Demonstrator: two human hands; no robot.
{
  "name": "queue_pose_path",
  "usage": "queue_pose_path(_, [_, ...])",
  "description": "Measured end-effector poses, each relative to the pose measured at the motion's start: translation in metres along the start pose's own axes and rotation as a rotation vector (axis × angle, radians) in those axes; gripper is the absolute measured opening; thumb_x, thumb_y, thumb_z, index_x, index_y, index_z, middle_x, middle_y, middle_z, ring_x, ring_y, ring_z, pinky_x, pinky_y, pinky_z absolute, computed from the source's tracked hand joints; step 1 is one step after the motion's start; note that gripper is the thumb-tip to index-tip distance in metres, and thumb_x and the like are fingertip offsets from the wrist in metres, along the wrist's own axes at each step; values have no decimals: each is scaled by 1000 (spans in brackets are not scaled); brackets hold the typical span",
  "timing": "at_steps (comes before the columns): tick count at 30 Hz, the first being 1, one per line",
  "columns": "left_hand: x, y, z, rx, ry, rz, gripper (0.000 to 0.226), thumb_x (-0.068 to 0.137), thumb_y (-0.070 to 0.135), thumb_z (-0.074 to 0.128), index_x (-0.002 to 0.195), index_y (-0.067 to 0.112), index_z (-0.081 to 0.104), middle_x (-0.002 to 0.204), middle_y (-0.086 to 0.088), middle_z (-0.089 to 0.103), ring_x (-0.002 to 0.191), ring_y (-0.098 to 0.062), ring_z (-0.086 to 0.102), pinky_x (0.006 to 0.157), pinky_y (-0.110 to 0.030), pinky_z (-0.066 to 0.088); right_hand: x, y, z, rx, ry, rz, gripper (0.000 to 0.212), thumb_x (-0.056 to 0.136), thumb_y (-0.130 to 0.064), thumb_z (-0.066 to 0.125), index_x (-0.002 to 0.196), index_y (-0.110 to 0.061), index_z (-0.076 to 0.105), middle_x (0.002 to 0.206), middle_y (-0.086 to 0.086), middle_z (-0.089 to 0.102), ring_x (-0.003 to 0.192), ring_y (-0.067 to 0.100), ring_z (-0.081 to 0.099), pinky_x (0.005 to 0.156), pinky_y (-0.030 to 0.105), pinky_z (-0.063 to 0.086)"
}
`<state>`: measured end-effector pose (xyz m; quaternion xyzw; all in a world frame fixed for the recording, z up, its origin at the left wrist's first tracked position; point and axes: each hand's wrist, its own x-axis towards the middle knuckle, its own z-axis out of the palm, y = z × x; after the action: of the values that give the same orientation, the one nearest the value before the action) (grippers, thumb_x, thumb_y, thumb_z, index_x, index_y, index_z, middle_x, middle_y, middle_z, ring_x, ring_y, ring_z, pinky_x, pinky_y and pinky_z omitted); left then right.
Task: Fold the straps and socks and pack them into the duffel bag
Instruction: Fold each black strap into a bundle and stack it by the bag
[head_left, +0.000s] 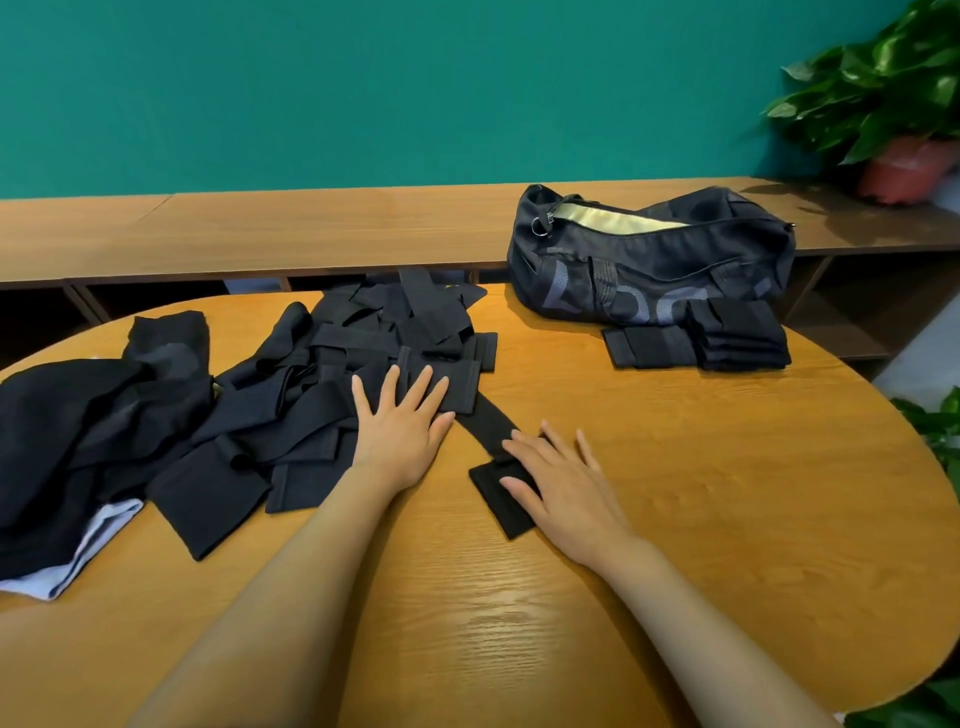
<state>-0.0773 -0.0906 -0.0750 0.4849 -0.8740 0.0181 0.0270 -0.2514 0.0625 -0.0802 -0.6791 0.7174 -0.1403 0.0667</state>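
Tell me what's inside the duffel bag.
Through the open zip of the duffel bag, only pale yellow lining shows. Whether anything is packed cannot be seen: the dark fabric covers the rest. The folded straps lie outside, in front of it.

The left hand (402, 439) and the right hand (563, 491) are bare, backs and fingers uncovered, the fingers slender. Behind each hand runs a bare forearm, the left forearm (291, 587) and the right forearm (691, 618), each smooth, broadening away from its wrist and uncovered along the whole stretch in view.
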Motion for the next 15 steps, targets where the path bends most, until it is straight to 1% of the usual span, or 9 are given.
queue_pose_path(2, [0, 0, 1, -13, 12, -1, 57, 101, 55, 11, 154, 37, 4, 163, 11, 1, 149, -29, -8, 110, -63, -18, -10, 5, -1, -11, 42, 53, 61, 96, -61, 16, 147, -34, 36, 156, -15, 30, 150, 12, 8, 120, 42, -4])
queue_pose_path(8, [-1, 2, 2, -18, 23, -42, 59, 101, 55, 11, 155, 33, 6, 162, 13, 2, 149, -27, -6, 112, -60, -16, -18, -4, -2, -76, 108, 219, 56, 98, -55, 19, 139, -29, 47, 148, -11, 44, 148, 16, 18, 120, 46, 0])
queue_pose_path(12, [-1, 3, 3, -33, 38, -69, 59, 101, 55, 13, 155, 32, 10, 162, 12, 5, 149, -27, -4, 113, -60, -15, -22, -4, -2, -113, 177, 249, 47, 100, -51, 29, 125, -24, 59, 135, -6, 57, 142, 19, 32, 119, 49, 11])
queue_pose_path(15, [-3, 3, 1, -45, 51, -56, 59, 101, 55, 16, 155, 32, 14, 162, 11, 8, 149, -27, -1, 113, -61, -14, -21, -4, -3, -68, 184, 260, 42, 100, -49, 34, 119, -22, 60, 131, -5, 59, 141, 18, 33, 119, 49, 11])
